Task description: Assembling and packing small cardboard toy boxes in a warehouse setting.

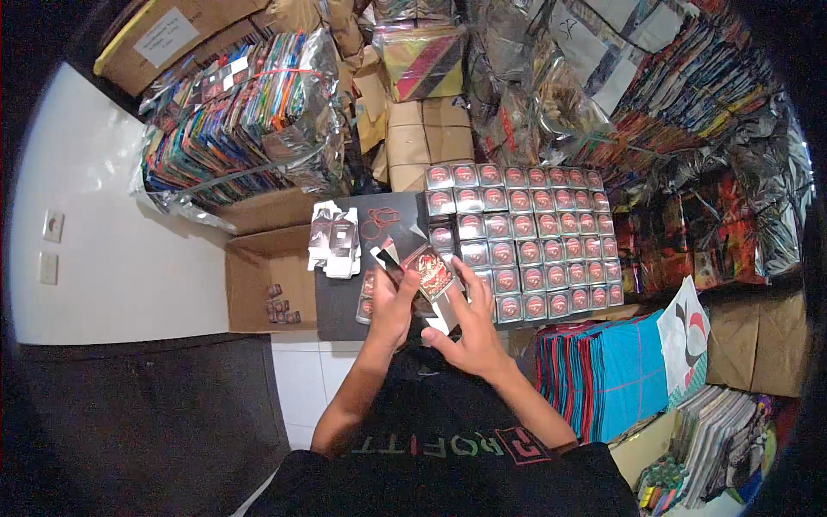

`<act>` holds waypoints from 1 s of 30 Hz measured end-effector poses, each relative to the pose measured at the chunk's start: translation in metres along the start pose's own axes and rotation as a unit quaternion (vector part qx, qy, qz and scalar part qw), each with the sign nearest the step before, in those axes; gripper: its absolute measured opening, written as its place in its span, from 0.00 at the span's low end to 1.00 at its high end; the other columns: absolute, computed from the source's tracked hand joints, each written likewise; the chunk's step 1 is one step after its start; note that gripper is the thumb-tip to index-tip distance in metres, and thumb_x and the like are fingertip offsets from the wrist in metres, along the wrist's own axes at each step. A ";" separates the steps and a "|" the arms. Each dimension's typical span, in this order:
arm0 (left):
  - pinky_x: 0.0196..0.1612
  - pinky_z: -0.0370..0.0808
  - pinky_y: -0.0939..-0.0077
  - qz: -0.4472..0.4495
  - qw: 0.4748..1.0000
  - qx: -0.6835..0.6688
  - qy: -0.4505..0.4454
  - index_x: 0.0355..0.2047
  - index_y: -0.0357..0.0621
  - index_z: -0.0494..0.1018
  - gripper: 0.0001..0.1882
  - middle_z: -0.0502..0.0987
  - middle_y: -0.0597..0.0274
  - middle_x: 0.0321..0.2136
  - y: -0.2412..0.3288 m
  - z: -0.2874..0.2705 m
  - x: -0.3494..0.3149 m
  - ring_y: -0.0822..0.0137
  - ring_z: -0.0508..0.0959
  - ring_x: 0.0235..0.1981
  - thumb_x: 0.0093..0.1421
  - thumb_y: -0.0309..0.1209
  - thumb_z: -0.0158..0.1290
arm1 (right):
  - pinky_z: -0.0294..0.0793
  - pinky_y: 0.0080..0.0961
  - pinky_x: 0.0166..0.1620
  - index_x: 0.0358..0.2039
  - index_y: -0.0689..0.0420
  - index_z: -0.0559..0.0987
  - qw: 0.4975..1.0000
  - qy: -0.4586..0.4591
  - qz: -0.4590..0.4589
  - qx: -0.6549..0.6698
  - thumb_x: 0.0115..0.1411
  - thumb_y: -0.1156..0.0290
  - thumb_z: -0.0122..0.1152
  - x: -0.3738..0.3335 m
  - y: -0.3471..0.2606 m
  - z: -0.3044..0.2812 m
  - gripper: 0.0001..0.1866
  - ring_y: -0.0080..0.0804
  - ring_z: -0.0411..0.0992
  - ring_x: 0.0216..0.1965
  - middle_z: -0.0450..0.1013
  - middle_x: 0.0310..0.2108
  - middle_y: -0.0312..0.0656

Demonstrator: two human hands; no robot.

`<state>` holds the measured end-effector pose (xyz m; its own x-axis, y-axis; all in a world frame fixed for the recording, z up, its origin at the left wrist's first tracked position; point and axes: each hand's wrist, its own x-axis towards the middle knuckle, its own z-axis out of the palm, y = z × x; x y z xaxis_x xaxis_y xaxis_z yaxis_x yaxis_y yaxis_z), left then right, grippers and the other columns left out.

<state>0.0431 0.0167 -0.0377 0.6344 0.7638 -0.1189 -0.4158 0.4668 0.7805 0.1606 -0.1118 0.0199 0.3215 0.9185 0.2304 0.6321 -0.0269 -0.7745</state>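
Above the near edge of the dark table (340, 302), both hands hold a small dark printed carton (431, 271) with white flaps standing out at its ends. My left hand (392, 312) is closed on its left side, thumb along the face. My right hand (472, 332) grips the right side, fingers behind and thumb near the lower white flap. Beyond my right hand stand rows of small clear square containers (547, 226) with round red labels. A few similar ones partly show behind my left hand. Flattened black-and-white cartons (334, 243) lie stacked at the table's left.
Reddish rubber bands (379, 222) lie beside the flat cartons. A cardboard box (245, 289) with several small items stands left of the table. Plastic-wrapped bundles (241, 121) and brown paper parcels (426, 138) crowd the back. Blue folded stacks (616, 370) are at right.
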 end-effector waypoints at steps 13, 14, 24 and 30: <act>0.43 0.80 0.75 -0.060 0.967 0.246 0.010 0.47 0.35 0.80 0.21 0.85 0.62 0.39 0.020 0.011 -0.011 0.74 0.82 0.36 0.56 0.30 0.73 | 0.72 0.21 0.39 0.37 0.63 0.83 0.927 0.034 0.207 0.309 0.66 0.63 0.69 0.003 0.024 -0.012 0.13 0.18 0.72 0.35 0.76 0.32 0.33; 0.43 0.80 0.75 -0.061 0.967 0.246 0.008 0.47 0.35 0.80 0.21 0.85 0.62 0.39 0.020 0.015 -0.012 0.74 0.82 0.36 0.56 0.30 0.73 | 0.66 0.20 0.33 0.36 0.62 0.84 0.938 0.064 0.187 0.286 0.67 0.63 0.69 0.001 0.029 -0.007 0.13 0.16 0.67 0.30 0.73 0.26 0.29; 0.51 0.80 0.70 -0.079 0.964 0.252 -0.013 0.53 0.36 0.75 0.20 0.83 0.62 0.44 0.018 0.018 -0.022 0.71 0.82 0.43 0.62 0.27 0.66 | 0.56 0.20 0.26 0.24 0.60 0.82 0.953 0.028 0.208 0.217 0.65 0.65 0.70 -0.008 0.036 -0.025 0.15 0.11 0.59 0.24 0.66 0.19 0.23; 0.49 0.80 0.71 -0.134 0.972 0.191 -0.031 0.50 0.35 0.78 0.16 0.84 0.60 0.43 0.018 0.012 -0.020 0.71 0.82 0.42 0.64 0.28 0.65 | 0.59 0.18 0.29 0.31 0.61 0.84 0.928 0.047 0.232 0.289 0.67 0.65 0.68 -0.014 0.041 -0.013 0.12 0.11 0.62 0.26 0.71 0.23 0.23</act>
<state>0.0312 0.0047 -0.0145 0.7297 0.6033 -0.3218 0.0352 0.4368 0.8989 0.1913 -0.1305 -0.0072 0.5414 0.8219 -0.1771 -0.0645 -0.1694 -0.9834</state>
